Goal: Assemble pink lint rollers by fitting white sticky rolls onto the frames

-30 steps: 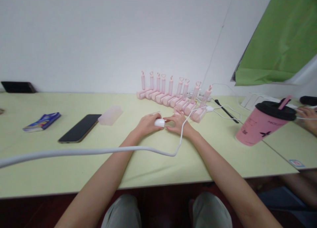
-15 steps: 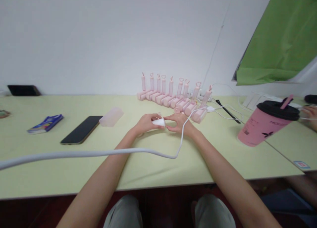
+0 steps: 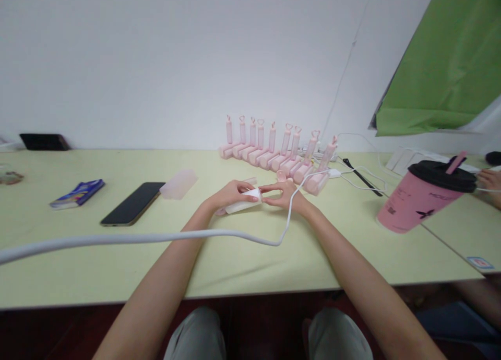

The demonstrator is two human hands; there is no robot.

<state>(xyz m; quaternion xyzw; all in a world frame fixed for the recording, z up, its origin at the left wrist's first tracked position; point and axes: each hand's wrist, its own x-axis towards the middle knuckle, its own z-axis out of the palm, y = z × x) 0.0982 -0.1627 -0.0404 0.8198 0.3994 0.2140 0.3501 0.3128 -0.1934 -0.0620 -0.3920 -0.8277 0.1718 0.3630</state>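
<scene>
My left hand (image 3: 227,194) is closed around a small white oblong piece (image 3: 245,203) that lies low over the pale green table (image 3: 235,261). My right hand (image 3: 284,195) pinches the right end of that same piece with its fingertips. Both hands meet in the middle of the table. Just behind them stands a row of several pink devices with upright heart-topped stems (image 3: 274,151). A white cable (image 3: 156,238) runs from the left edge across my right wrist toward that row.
A black phone (image 3: 132,203), a translucent pink cover (image 3: 178,183) and a blue booklet (image 3: 77,192) lie to the left. A pink cup with black lid and straw (image 3: 420,197) stands at the right. Another person's hand (image 3: 491,180) shows at the far right edge.
The white piece has tilted from end-on to lying lengthwise between my hands, showing more of its side. My hands stayed in about the same spot.
</scene>
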